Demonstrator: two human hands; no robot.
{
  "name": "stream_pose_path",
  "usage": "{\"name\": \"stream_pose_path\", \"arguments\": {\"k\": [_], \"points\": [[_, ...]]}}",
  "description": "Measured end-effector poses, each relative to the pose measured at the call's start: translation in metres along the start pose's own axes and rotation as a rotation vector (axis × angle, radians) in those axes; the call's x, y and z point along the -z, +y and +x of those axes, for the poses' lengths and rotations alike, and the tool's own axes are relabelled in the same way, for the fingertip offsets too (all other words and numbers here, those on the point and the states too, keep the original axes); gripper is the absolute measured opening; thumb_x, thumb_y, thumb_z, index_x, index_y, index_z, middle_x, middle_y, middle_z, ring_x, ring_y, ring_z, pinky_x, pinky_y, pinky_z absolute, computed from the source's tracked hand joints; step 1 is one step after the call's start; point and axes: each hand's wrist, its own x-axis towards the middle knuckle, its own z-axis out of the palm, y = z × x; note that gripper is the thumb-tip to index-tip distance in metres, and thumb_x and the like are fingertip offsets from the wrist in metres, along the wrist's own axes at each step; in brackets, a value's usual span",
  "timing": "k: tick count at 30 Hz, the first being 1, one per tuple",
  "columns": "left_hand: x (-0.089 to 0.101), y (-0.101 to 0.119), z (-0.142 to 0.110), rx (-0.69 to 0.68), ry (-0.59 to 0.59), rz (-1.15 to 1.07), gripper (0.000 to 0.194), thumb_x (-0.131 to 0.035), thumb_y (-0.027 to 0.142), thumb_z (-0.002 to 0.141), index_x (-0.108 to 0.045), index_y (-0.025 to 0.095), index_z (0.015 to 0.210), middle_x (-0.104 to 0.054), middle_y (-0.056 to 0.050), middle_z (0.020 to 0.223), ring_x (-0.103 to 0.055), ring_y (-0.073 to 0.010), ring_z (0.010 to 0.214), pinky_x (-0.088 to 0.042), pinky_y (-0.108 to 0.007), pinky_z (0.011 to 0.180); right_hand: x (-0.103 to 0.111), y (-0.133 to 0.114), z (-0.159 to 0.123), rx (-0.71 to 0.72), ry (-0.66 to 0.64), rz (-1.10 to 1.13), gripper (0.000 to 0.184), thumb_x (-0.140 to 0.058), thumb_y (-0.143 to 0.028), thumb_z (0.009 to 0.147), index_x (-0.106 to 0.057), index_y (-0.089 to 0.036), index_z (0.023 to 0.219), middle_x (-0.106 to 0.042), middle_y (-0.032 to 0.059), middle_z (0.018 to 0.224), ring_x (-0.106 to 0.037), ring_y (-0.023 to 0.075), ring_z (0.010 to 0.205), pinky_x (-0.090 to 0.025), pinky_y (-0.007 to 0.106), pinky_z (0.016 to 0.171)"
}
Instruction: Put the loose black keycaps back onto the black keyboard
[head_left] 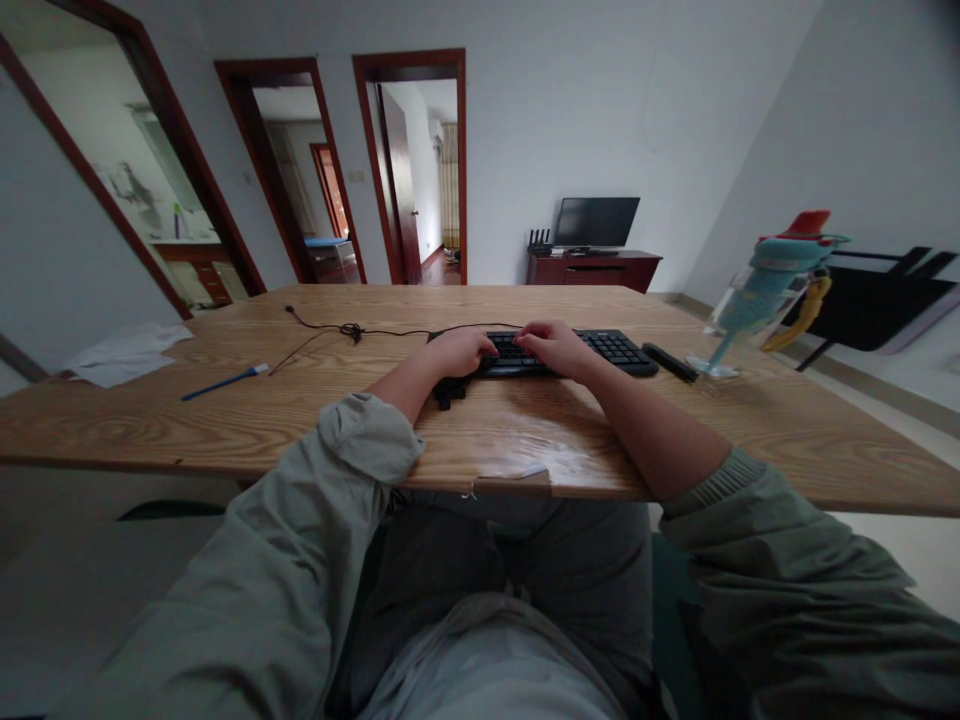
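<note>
A black keyboard (pixel 611 352) lies across the middle of the wooden table. My left hand (pixel 463 350) is closed over its left part, fingers bent down against it and thumb toward the keys. On the keys just to the right, my right hand (pixel 556 348) has thumb and fingers drawn together in a pinch. Whatever sits between those fingertips is too small to make out. Several small black pieces, which look like loose keycaps (pixel 448 393), lie in front of the keyboard below my left wrist.
A blue-handled brush (pixel 225 382) and white paper (pixel 124 355) lie to the left. The black cable (pixel 350 331) runs behind the keyboard. At the right are a dark oblong object (pixel 670 362) and a blue bottle (pixel 769 290) with a red lid. The table's front edge (pixel 315 468) is close to me.
</note>
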Motion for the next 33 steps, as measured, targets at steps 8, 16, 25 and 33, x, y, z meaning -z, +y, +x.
{"name": "stream_pose_path", "arguments": {"k": [8, 16, 25, 33], "points": [[0.000, 0.002, 0.005, 0.012, -0.073, -0.035, 0.052, -0.051, 0.004, 0.067, -0.072, 0.023, 0.110, -0.070, -0.008, 0.112, -0.064, -0.0226, 0.099, -0.047, -0.032, 0.091, -0.002, -0.001, 0.000, -0.014, -0.010, -0.013, 0.032, -0.055, -0.042, 0.076, -0.067, -0.013, 0.082, -0.057, -0.0002, 0.064, -0.044, 0.0115, 0.059, -0.034, 0.025, 0.055], [0.023, -0.011, -0.011, 0.014, -0.151, -0.144, 0.040, -0.056, 0.021, 0.072, -0.071, 0.021, 0.109, -0.072, -0.004, 0.101, -0.063, -0.0159, 0.081, -0.047, -0.022, 0.070, -0.001, -0.005, -0.004, -0.022, -0.018, -0.052, 0.031, -0.054, -0.041, 0.077, -0.068, -0.014, 0.082, -0.057, -0.0002, 0.064, -0.045, 0.0118, 0.058, -0.034, 0.025, 0.055], [0.040, -0.025, -0.028, 0.162, -0.353, -0.210, 0.030, -0.069, 0.039, 0.067, -0.074, 0.022, 0.091, -0.073, -0.003, 0.080, -0.060, -0.0152, 0.064, -0.043, -0.025, 0.058, -0.002, -0.007, -0.006, -0.008, -0.030, -0.084, 0.030, -0.052, -0.038, 0.077, -0.068, -0.013, 0.082, -0.059, 0.0012, 0.066, -0.047, 0.0130, 0.060, -0.036, 0.026, 0.057], [0.032, -0.013, -0.024, 0.179, -0.406, -0.134, 0.023, -0.070, 0.033, 0.065, -0.075, 0.023, 0.084, -0.073, -0.002, 0.078, -0.058, -0.0139, 0.058, -0.042, -0.025, 0.054, -0.003, -0.003, -0.003, 0.024, -0.035, -0.097, 0.030, -0.051, -0.037, 0.078, -0.068, -0.013, 0.083, -0.061, 0.0016, 0.068, -0.047, 0.0128, 0.061, -0.036, 0.026, 0.059]]}}
